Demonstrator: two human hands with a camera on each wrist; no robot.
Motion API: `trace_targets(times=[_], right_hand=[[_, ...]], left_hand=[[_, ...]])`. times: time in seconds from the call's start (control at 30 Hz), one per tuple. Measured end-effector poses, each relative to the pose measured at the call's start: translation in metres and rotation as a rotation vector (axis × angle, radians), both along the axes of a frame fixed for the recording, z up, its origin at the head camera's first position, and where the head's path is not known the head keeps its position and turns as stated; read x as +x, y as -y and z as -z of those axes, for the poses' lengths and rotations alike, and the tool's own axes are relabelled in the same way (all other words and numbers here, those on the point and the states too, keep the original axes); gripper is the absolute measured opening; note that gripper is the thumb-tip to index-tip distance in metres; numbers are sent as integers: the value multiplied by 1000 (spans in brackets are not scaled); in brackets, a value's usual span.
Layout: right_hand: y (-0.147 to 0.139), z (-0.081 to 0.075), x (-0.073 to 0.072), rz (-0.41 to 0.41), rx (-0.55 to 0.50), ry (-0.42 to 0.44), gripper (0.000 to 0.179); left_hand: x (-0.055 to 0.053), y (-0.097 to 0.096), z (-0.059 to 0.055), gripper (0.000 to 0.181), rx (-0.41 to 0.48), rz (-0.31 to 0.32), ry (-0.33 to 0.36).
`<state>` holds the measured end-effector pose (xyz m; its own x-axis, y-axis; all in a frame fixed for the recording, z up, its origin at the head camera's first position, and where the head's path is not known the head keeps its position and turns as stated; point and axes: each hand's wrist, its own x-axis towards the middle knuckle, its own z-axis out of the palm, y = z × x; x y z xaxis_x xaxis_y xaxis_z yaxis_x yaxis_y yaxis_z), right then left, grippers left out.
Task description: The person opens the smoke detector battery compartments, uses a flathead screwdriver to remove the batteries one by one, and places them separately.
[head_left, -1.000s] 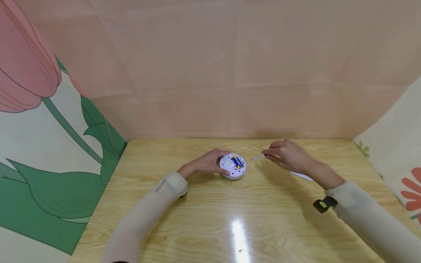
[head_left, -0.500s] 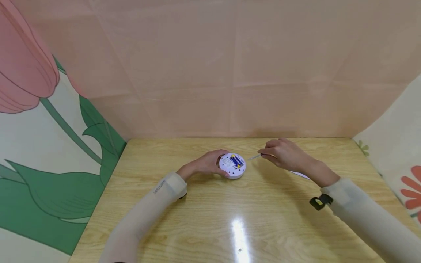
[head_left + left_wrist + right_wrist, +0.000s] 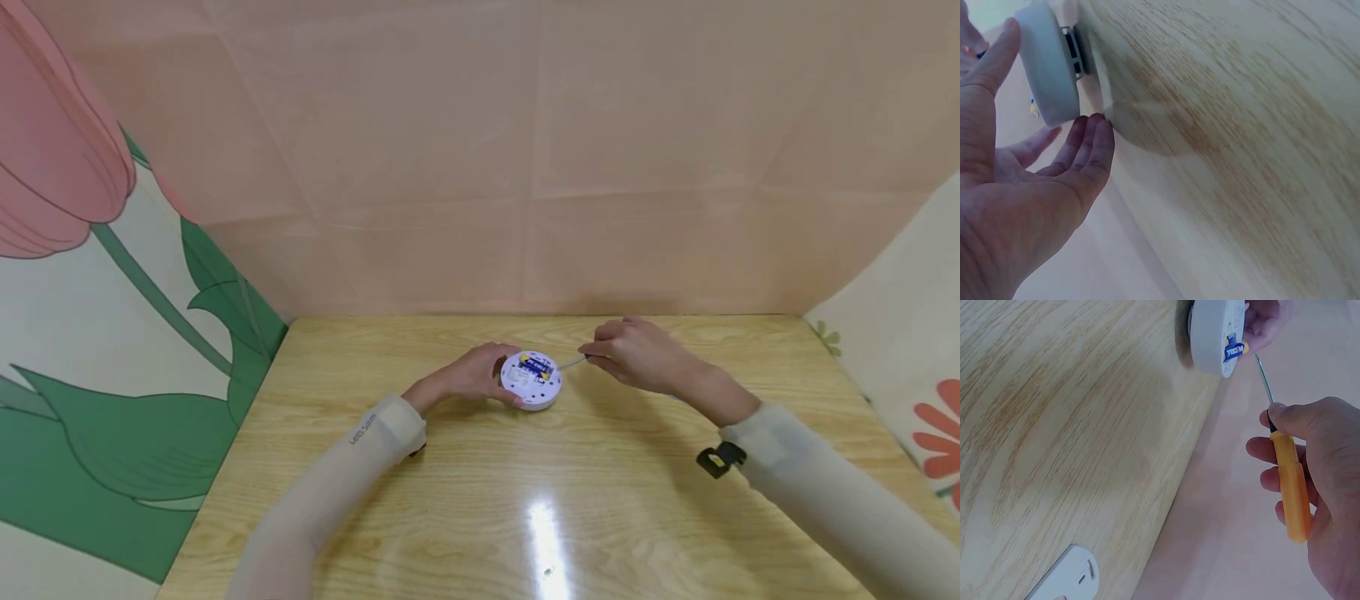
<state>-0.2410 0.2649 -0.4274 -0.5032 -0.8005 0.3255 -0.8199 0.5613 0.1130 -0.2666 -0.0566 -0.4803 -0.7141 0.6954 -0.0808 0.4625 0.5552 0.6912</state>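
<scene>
My left hand (image 3: 472,373) grips the rim of a round white device (image 3: 531,395) between thumb and fingers, close over the table. A blue and yellow battery (image 3: 535,367) lies in a slot in its upward face. Its lower side carries a dark-slotted bracket (image 3: 1074,53), visible in the left wrist view. My right hand (image 3: 641,354) holds a screwdriver, whose orange handle (image 3: 1292,487) lies along the fingers while the thumb presses near its collar. The metal shaft (image 3: 573,362) points left at the device's right edge; in the right wrist view its tip stands slightly off the face.
A flat white slotted plate (image 3: 1075,575) lies on the wooden table (image 3: 465,517); in the head view my right forearm hides nearly all of it. A pink backdrop (image 3: 420,167) rises behind the table's far edge, with flower-printed cloth (image 3: 142,350) at the sides.
My right hand has moved left, bringing the screwdriver tip to the device's right edge. The device has turned in my left hand, so its battery lies more crosswise.
</scene>
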Motion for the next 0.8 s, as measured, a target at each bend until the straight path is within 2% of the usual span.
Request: trace_targets(times=[0.37,0.57,0.8], right_hand=[[11,-2,1,9,59,-31,15],[17,-4,0,-3,92,-70,11],[21,-2,-2,47,129,-14,8]], left_hand=[[8,-6,-4,88,-34,-99,26],[9,-8,-3,98,-47,-95,0],[10,-9,-2,95,-59,-109,-16]])
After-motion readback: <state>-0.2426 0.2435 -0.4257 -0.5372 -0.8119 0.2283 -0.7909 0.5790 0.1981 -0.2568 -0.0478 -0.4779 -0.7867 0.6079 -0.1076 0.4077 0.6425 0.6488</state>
